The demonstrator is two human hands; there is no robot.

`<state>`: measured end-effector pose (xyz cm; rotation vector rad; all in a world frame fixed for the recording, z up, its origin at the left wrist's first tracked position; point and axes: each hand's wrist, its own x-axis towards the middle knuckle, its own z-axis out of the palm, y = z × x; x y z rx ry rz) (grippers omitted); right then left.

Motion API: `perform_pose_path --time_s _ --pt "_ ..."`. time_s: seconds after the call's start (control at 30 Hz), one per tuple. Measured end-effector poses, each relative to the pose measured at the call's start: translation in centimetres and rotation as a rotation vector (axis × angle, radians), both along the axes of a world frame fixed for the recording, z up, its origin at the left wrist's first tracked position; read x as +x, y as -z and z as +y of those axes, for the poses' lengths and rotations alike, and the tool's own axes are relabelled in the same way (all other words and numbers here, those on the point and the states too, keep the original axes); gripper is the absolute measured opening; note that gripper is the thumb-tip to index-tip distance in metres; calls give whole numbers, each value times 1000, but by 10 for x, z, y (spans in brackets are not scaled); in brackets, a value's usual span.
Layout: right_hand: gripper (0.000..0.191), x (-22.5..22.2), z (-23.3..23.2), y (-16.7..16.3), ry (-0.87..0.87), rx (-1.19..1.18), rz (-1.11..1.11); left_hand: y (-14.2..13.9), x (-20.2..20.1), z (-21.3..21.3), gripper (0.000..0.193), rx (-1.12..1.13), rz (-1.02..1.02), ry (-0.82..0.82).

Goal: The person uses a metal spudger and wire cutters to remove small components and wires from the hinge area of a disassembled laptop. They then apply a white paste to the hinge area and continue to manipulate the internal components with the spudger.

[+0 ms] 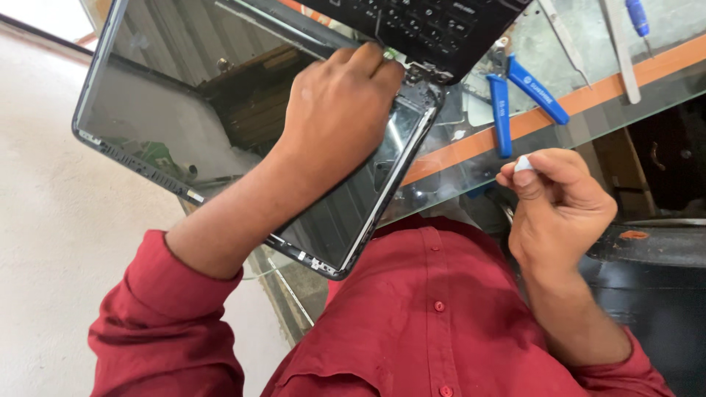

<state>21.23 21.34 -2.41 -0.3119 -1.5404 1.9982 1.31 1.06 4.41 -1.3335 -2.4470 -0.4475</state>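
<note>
An opened laptop lies on the glass table, its dark screen panel (184,110) tilted toward me and its black keyboard half (419,26) at the top. My left hand (342,103) rests on the screen's corner by the hinge, fingertips pressed at the joint between screen and keyboard. My right hand (559,202) hovers off to the right above the table edge, fingers curled, pinching a small white piece (523,163) between thumb and forefinger. My red shirt fills the lower frame.
Blue-handled pliers (515,92) lie on the glass table (588,44) right of the laptop. Metal tweezers (562,33), a flat metal tool (621,48) and a blue-handled screwdriver (638,18) lie farther back. An orange strip (603,88) runs along the table's edge. Pale floor lies to the left.
</note>
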Motion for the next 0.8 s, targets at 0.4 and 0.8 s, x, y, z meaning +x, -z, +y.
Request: perform_pose_path --time_s 0.4,0.8 --pt "14 -26 -40 -21 -14 324 -69 34 -45 0 15 161 186 214" --pt "15 -57 -50 -36 96 1131 -132 57 -55 -9 5 210 213 269"
